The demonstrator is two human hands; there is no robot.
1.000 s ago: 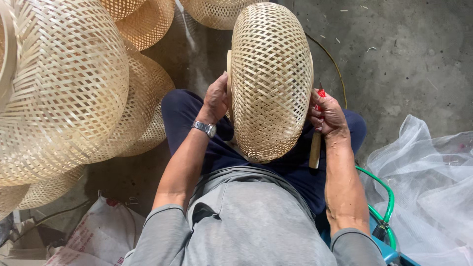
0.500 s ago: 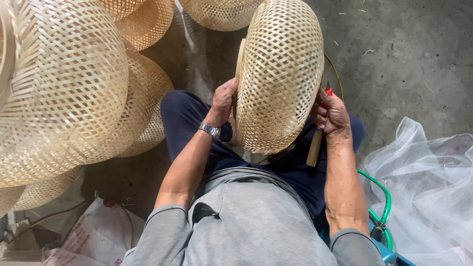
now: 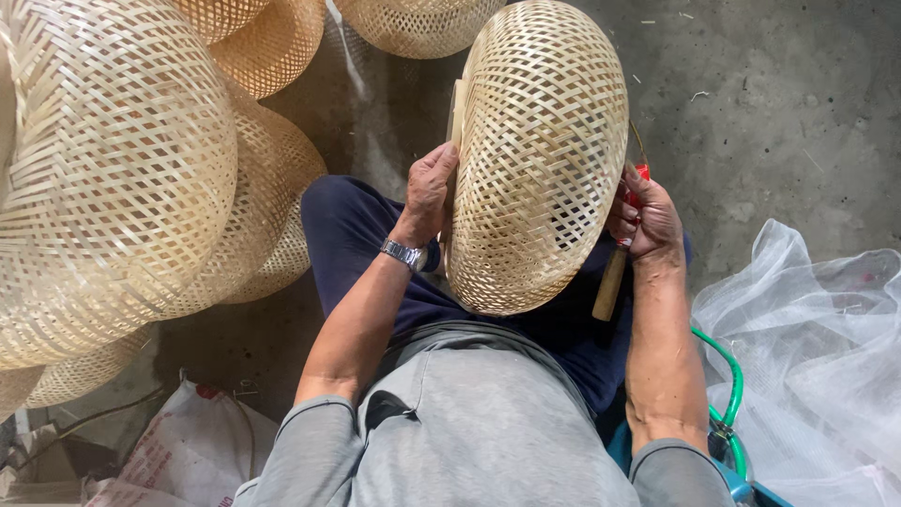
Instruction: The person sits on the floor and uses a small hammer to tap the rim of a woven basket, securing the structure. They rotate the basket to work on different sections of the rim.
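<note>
1. The woven bamboo basket [image 3: 540,160], pale tan with an open lattice weave and a rounded dome shape, stood on edge over the person's lap.
2. The wooden-handled tool [image 3: 612,277] with a red part pointed handle-down just beside the basket's right side.

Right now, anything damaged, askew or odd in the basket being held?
Nothing stands out. The woven basket sits on edge between the left hand and right hand; its visible weave looks even and unbroken. The right hand also grips a wooden-handled tool, tip hidden.
</note>
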